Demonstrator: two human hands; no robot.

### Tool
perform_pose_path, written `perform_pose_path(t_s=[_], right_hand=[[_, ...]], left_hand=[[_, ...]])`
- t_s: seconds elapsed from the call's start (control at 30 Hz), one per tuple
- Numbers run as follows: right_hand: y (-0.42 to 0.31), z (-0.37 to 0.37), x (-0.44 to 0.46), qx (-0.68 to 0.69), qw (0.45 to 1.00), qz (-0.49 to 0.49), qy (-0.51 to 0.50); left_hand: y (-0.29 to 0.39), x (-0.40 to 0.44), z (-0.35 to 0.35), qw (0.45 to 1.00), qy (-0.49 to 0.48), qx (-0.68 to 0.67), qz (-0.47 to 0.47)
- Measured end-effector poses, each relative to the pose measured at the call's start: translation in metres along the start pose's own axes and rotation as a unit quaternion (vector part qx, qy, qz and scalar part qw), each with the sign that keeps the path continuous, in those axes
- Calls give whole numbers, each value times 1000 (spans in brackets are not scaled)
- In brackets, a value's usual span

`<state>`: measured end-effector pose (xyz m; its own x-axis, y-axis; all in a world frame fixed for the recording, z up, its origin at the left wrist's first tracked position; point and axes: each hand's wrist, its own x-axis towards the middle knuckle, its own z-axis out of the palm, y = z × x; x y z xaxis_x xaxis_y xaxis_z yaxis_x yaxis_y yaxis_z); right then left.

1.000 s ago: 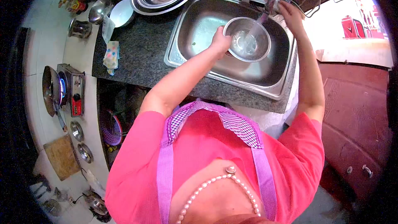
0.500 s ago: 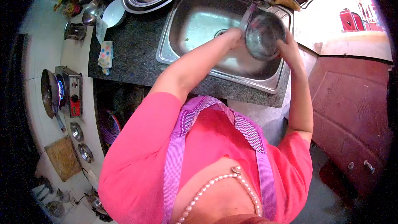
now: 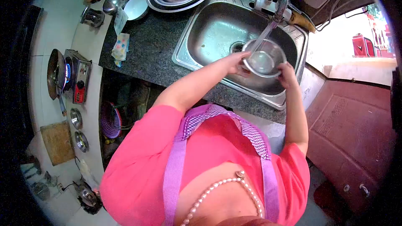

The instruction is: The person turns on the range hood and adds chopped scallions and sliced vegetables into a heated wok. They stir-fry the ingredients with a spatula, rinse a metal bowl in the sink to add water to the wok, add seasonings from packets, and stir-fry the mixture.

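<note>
One metal bowl (image 3: 264, 60) over one sink (image 3: 212, 31); left hand (image 3: 237, 63), right hand (image 3: 287, 75) gripping opposite sides; bowl round, shiny, wet inside; one faucet (image 3: 285, 0) running above sink.

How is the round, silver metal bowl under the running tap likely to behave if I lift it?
The round, silver metal bowl should be stiff, judging by its metal wall. It may be slippery, since water from the curved, shiny metal tap runs into it. Any water collected inside could slosh if it tilts.

Right hand (image 3: 287, 76) now off tap (image 3: 284, 5), on bowl (image 3: 264, 62).
</note>
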<state>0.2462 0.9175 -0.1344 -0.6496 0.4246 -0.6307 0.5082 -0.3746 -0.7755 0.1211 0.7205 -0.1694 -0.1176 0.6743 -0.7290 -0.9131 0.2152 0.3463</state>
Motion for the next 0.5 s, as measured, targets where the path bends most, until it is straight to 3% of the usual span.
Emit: perform_pose_path(t_s=[0.07, 0.17, 0.2, 0.27, 0.33, 0.37, 0.4, 0.47, 0.5], right_hand=[[13, 16, 18, 19, 997, 18, -78], [-3, 48, 22, -65, 994, -52, -73], [-10, 55, 27, -106, 990, -69, -68], [-25, 59, 37, -177, 975, -111, -76], [-51, 58, 42, -239, 951, -163, -106], [-69, 55, 37, -313, 900, -302, -29], [-96, 55, 21, -373, 820, -432, 46], [-134, 54, 18, -471, 652, -547, 232], [-142, 42, 36, -517, 599, -545, 278]], left_hand=[[-3, 6, -25, 996, -58, -42, 51], [16, -20, -23, 987, 82, 32, 133], [24, -30, -21, 950, 166, 152, 216], [38, -49, -19, 793, 322, 374, 359], [49, -62, -29, 598, 370, 539, 463], [53, -69, -34, 484, 388, 607, 497], [58, -78, -37, 426, 382, 650, 500], [64, -100, -39, 308, 363, 730, 491], [64, -103, -37, 296, 363, 723, 507]])
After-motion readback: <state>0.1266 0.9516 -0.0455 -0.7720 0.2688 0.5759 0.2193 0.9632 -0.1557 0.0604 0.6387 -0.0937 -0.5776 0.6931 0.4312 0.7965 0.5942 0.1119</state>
